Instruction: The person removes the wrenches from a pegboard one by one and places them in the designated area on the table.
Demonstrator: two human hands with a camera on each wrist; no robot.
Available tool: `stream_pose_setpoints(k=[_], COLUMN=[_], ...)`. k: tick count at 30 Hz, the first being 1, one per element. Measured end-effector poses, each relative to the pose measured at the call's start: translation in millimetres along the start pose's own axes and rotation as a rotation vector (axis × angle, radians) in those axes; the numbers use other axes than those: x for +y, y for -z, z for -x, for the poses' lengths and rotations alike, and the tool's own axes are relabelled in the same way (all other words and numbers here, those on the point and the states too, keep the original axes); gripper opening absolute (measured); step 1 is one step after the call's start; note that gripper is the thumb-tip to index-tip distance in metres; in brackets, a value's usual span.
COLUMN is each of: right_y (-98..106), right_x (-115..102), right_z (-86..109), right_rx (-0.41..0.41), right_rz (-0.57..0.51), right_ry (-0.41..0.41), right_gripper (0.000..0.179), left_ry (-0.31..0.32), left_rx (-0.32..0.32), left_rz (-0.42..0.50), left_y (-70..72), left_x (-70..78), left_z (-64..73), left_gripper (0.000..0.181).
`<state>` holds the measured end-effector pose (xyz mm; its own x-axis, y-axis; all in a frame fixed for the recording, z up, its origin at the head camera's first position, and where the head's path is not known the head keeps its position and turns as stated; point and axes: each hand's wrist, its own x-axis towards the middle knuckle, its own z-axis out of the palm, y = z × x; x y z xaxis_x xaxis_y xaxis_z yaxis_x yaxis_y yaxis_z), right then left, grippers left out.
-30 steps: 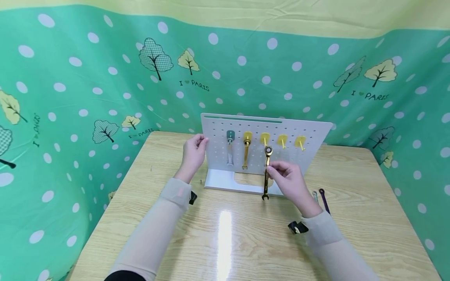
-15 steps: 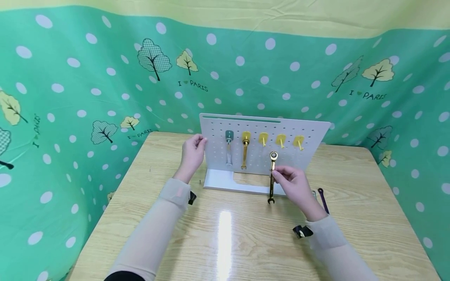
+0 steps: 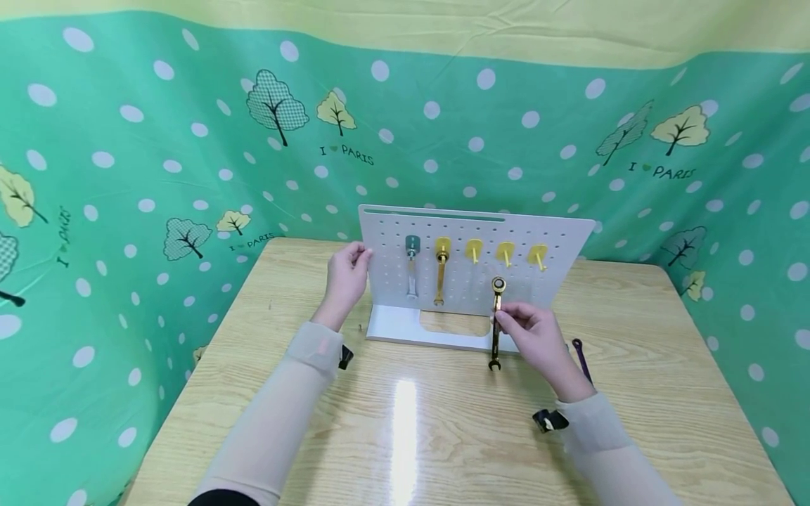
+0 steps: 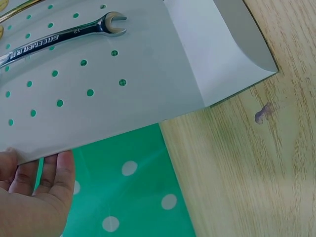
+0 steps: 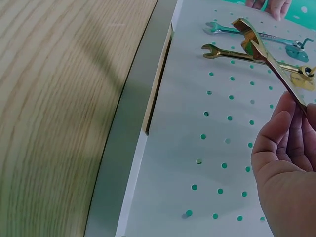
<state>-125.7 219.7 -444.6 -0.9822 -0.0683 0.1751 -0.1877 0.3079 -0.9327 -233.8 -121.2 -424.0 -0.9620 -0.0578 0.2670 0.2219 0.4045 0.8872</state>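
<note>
My left hand (image 3: 348,275) pinches the left edge of a white pegboard (image 3: 386,316), thumb in front and fingers behind in the left wrist view. Between right thumb and fingers, a gold combination wrench (image 3: 496,351) is held near its middle by my right hand (image 3: 538,341). Its ring end points up and its open end down, in front of the board's lower right part. A silver wrench (image 4: 59,37) hangs from the teal hook (image 3: 413,244), and another gold wrench (image 5: 232,54) from the yellow hook beside it.
Three bare yellow hooks (image 3: 505,253) continue the row to the right. A purple wrench (image 3: 582,360) lies on the wooden table (image 3: 304,436), partly hidden by the right forearm. Behind the table hangs a green dotted curtain (image 3: 443,161).
My right hand has drawn the gold wrench away from the third hook, to the right and down towards me. The left hand keeps its hold on the board's edge.
</note>
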Motion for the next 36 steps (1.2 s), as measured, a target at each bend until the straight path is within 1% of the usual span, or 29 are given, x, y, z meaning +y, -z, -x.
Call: stream_pose_setpoints(k=[3,11,14,18,20,24,27,33,36], right_y=[2,7,9,11,12,14,16,20,22], right_x=[3,9,11,12,8,-9,-15,13,22], right_z=[1.4,6.7,8.0,10.4,12.2,17.9,20.9,19.3,19.4], right_rx=[0.003,0.028,0.033,0.043,0.052,0.059,0.064,0.090,0.096], right_rz=[0.007,0.007,0.006,0.012,0.011,0.033,0.050,0.044,0.023], right_ry=[-0.001,0.026,0.025,0.004,-0.008,-0.016,-0.016,-0.027,-0.020], right_gripper=[0.019,0.015,0.014,0.014,0.013,0.014,0.014,0.016,0.019], left_ry=[-0.001,-0.002,-0.007,-0.013,-0.016,-0.020,-0.023,-0.023,-0.020], left_rx=[0.002,0.004,0.005,0.007,0.008,0.008,0.007,0.004,0.005], left_rz=[-0.004,-0.009,-0.009,-0.011,-0.010,-0.010,-0.008,-0.006,-0.007], left_y=[-0.3,-0.3,-0.1,-0.3,-0.4,-0.5,-0.6,-0.7,-0.8], left_x=[0.2,0.4,0.3,0.1,-0.1,0.2,1.0,1.3,0.9], left_z=[0.3,1.6,1.8,1.8,1.7,1.6,1.7,1.8,1.8], left_gripper=[0.018,0.019,0.019,0.019,0.019,0.018,0.018,0.018,0.018])
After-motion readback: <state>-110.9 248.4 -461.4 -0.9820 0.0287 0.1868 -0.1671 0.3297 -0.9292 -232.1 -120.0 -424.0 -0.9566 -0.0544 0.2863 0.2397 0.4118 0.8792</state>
